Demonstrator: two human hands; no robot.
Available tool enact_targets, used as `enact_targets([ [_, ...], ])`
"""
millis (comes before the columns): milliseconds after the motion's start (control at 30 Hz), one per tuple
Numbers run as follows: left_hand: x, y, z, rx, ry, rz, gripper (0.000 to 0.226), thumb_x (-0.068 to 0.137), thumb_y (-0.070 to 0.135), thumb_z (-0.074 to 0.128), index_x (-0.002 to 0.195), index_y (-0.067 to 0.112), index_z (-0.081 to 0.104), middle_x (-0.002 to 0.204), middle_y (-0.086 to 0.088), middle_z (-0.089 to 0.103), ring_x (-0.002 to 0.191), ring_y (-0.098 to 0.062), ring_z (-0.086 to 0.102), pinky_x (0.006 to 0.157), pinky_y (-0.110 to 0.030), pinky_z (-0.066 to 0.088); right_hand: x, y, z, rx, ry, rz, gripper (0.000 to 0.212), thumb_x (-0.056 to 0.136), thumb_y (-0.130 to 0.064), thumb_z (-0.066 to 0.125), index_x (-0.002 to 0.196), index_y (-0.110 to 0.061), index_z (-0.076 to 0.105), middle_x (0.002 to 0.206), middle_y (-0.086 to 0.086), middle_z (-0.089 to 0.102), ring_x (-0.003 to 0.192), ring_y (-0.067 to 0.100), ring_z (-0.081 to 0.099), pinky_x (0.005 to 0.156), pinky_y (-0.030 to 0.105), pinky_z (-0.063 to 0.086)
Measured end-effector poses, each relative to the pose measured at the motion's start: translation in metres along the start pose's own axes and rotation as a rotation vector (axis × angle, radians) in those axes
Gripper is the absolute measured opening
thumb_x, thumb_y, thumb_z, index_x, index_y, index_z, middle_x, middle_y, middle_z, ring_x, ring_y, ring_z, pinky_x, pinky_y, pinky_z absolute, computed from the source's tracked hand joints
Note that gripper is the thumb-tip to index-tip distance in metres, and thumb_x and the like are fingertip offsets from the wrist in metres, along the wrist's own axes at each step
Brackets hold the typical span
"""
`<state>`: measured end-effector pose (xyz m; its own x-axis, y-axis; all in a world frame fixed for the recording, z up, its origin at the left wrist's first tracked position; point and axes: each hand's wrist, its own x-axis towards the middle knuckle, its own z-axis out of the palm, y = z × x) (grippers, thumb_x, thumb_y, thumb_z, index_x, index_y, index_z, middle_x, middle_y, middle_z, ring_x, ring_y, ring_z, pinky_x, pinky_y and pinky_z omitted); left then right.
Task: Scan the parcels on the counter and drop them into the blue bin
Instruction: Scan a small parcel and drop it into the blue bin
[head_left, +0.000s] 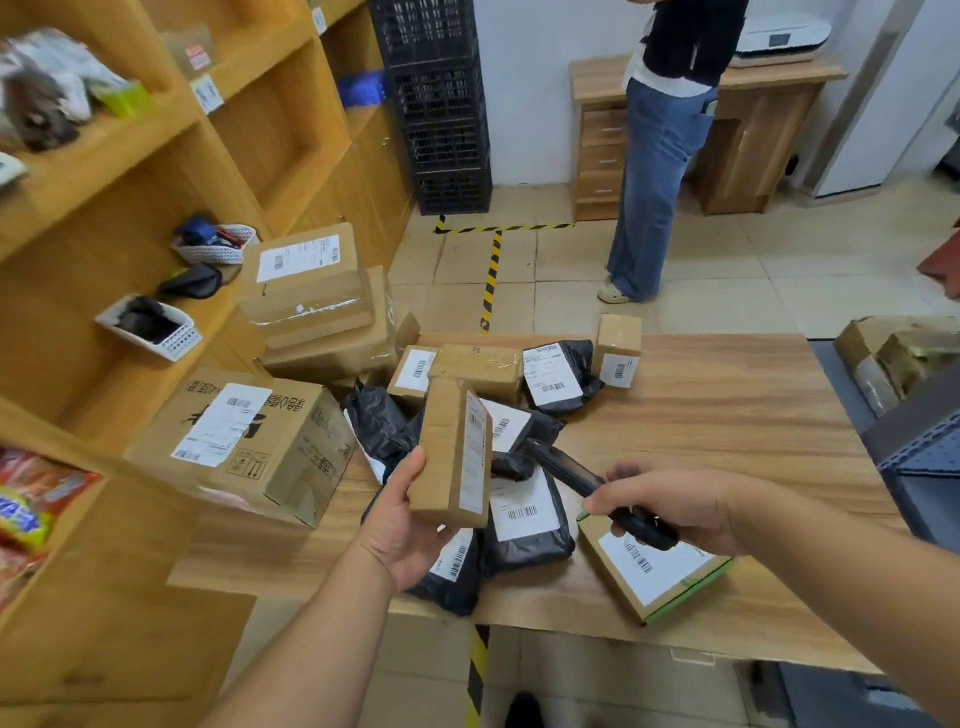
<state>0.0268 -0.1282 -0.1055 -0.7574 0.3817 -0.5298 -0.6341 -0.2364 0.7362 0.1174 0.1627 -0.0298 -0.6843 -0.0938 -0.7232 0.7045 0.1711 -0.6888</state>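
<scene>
Left hand (410, 514) grips a narrow cardboard box (453, 457) from below, thumb curled up its brown face, label side turned toward the right hand. Right hand (675, 501) is curled round a black handheld scanner (587, 486), its front end pointing at the box's label; scanner and box near, not touching.

Beneath both hands, on the wooden counter (727, 405): black poly mailers (524, 514) with white barcode labels, overlapping in a heap. Under the right hand, a flat green-edged box (657, 577), label up. Beyond the hands, more small cartons (480, 366) and another mailer. Left of the left hand, a large printed carton (244, 441) overhangs the counter edge, with stacked cartons (311, 291) behind it, crowding that side.

Right of the right hand, a blue bin's edge (919, 457), partly out of view, with wrapped parcels beyond it. A person in jeans (657, 176) stands well beyond the counter.
</scene>
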Motion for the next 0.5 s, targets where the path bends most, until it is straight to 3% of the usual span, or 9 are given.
enact_targets([
  [133,-0.030,-0.016,-0.001,-0.097,0.125,0.069,0.078,0.073,0.062,0.080,0.140,0.026,0.064,0.130,-0.012,0.072,0.120,-0.030,0.063,0.103,-0.048,0.045,0.005,0.004,0.013,-0.017,-0.044,-0.056,0.053,0.060,-0.041,0.089,0.099,-0.013,0.066,0.085,0.007,0.063,0.078,0.021,0.057,0.062,0.027,0.042],
  [200,-0.050,-0.026,0.001,-0.138,0.164,0.100,0.077,0.069,0.062,0.083,0.136,0.027,0.067,0.132,-0.012,0.072,0.122,-0.031,0.063,0.107,-0.049,0.043,0.006,0.006,0.019,-0.038,-0.078,-0.066,0.052,0.056,-0.042,0.091,0.094,-0.015,0.068,0.083,0.005,0.065,0.082,0.022,0.059,0.065,0.029,0.043],
  [233,-0.060,-0.031,0.003,-0.152,0.180,0.118,0.066,0.074,0.060,0.079,0.131,0.028,0.069,0.128,-0.011,0.074,0.118,-0.030,0.065,0.106,-0.048,0.043,0.007,0.007,0.023,-0.050,-0.095,-0.070,0.051,0.055,-0.042,0.092,0.093,-0.016,0.069,0.083,0.005,0.065,0.080,0.022,0.060,0.067,0.029,0.044],
  [300,-0.081,-0.043,0.001,-0.202,0.233,0.145,0.051,0.082,0.056,0.066,0.125,0.028,0.070,0.117,-0.008,0.078,0.106,-0.027,0.067,0.098,-0.044,0.045,0.007,0.008,0.033,-0.071,-0.137,-0.076,0.045,0.065,-0.039,0.093,0.095,-0.015,0.069,0.082,0.005,0.065,0.073,0.020,0.060,0.064,0.029,0.044],
  [400,-0.110,-0.062,-0.011,-0.257,0.357,0.149,0.063,0.081,0.059,0.067,0.134,0.026,0.066,0.127,-0.010,0.075,0.115,-0.029,0.063,0.099,-0.044,0.043,0.007,0.009,0.053,-0.104,-0.169,-0.080,0.042,0.079,-0.033,0.090,0.108,-0.011,0.070,0.082,0.005,0.069,0.073,0.018,0.062,0.063,0.028,0.045],
  [500,-0.139,-0.080,-0.025,-0.306,0.456,0.179,0.062,0.081,0.062,0.071,0.134,0.030,0.066,0.129,-0.008,0.074,0.120,-0.029,0.061,0.104,-0.046,0.040,0.007,0.011,0.078,-0.175,-0.202,-0.084,0.057,0.069,-0.040,0.094,0.114,-0.011,0.072,0.091,0.007,0.078,0.086,0.024,0.072,0.076,0.033,0.053],
])
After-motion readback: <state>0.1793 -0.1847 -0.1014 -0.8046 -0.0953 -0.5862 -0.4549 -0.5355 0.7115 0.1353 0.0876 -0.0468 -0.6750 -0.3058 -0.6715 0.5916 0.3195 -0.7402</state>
